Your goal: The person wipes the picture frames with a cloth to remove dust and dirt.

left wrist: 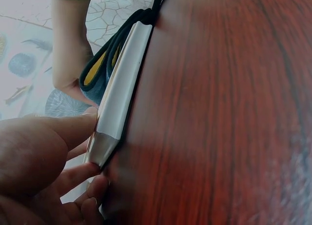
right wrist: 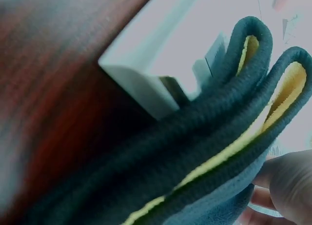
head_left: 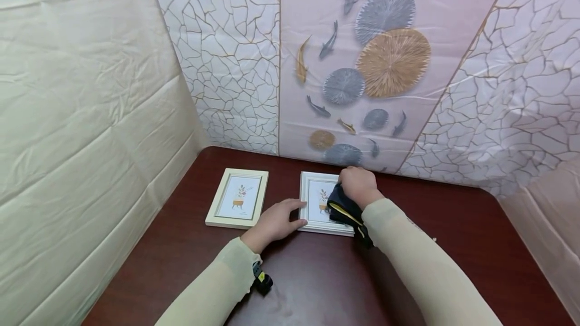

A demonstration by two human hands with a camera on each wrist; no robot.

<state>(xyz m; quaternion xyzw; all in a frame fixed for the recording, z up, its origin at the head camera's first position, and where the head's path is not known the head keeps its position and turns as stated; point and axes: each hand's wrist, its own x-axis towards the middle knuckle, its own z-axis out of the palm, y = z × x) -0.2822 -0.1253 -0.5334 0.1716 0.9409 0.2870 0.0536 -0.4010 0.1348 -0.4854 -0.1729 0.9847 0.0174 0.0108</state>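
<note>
My right hand (head_left: 360,186) grips a folded dark blue cloth (head_left: 343,204) with a yellow inner side, against the right part of a white picture frame (head_left: 304,187). The cloth covers part of its potted-plant print (head_left: 315,210) and hangs past the near edge. In the right wrist view, the folded cloth (right wrist: 214,137) fills much of the picture, with a frame corner (right wrist: 141,86) behind it. My left hand (head_left: 278,219) touches the frame's left border with thumb and fingers spread. Seen from the left wrist, the thumb (left wrist: 73,130) rests at the frame's edge, other fingers beside the corner.
A cream picture frame (head_left: 211,211) with a similar print lies to the left on the dark red-brown table (head_left: 312,280). A patterned sheet (head_left: 235,64) rises along the back edge, and a cream quilted cloth wall (head_left: 81,114) stands at the left.
</note>
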